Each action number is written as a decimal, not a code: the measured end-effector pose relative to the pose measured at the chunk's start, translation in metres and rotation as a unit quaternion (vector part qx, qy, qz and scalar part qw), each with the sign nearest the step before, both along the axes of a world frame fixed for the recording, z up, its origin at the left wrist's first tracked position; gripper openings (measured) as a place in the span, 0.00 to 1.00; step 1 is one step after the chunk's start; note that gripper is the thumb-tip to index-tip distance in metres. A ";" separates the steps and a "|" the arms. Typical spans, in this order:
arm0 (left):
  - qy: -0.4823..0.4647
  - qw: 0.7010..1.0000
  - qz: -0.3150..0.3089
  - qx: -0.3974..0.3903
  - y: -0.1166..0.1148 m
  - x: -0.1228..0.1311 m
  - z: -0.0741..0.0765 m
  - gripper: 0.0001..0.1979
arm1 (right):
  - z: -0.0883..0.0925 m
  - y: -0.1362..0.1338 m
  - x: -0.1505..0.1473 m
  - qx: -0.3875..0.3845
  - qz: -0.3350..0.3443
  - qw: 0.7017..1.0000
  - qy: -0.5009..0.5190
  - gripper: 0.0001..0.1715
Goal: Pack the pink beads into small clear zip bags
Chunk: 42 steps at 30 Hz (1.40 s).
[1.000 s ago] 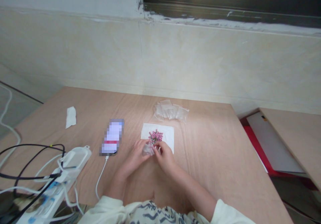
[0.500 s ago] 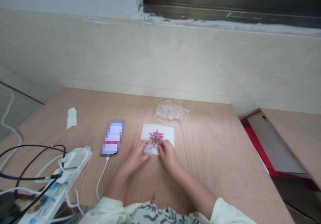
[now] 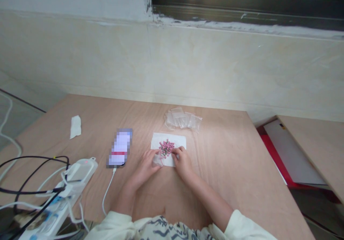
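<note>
We look down on a square white paper sheet (image 3: 180, 140) lying on a light wooden table (image 3: 223, 161), and everything here is placed relative to that sheet. On its middle sits a loose, roughly round cluster of pink round-headed pins (image 3: 166, 148), with thin metal shafts crossing in mixed directions, so the cluster has no single long axis. At the sheet's lower left edge, a small clear plastic bag (image 3: 158, 160) lies partly under the left hand (image 3: 145, 167). That hand is curled and appears to grip the bag, though we cannot tell whether any pins are inside. A thin red line curves beside the bag. The right hand (image 3: 183, 162) rests at the sheet's lower right, its fingers drawn together against the cluster's edge. We cannot tell whether they hold a pin. Just beyond the sheet lies a small pile of flat clear plastic bags (image 3: 182, 119). To the sheet's left are a pixelated phone (image 3: 119, 147) with a white charging cable (image 3: 108, 189), then a white tissue (image 3: 75, 126). A white power strip (image 3: 77, 173) lies further left, at the near corner.
</note>
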State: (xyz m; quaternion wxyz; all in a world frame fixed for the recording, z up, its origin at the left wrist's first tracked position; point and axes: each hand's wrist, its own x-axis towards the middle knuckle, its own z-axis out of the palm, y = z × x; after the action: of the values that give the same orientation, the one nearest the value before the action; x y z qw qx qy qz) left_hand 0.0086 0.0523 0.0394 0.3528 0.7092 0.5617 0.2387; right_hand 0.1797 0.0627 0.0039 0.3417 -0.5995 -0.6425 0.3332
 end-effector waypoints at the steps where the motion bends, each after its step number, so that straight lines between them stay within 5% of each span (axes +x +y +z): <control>1: 0.000 1.000 -0.002 0.001 0.000 0.000 0.000 0.22 | 0.000 0.001 0.000 -0.002 0.000 1.000 -0.006 0.09; 13: 0.007 1.000 -0.004 0.002 0.002 0.004 -0.002 0.22 | 0.008 -0.006 -0.008 -0.001 -0.014 0.999 -0.046 0.03; 30: 0.000 1.000 -0.005 -0.004 0.001 -0.001 -0.002 0.22 | 0.006 0.001 -0.002 0.015 -0.002 0.999 -0.051 0.09; 42: -0.016 0.999 0.041 0.029 0.005 0.014 -0.008 0.19 | 0.037 -0.012 -0.022 -0.017 0.048 0.996 0.072 0.08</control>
State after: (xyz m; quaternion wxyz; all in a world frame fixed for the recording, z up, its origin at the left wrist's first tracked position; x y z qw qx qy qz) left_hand 0.0227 0.0572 0.0315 0.3309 0.6915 0.5778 0.2802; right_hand 0.1577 0.0506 0.0408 0.3608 -0.5483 -0.6384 0.4021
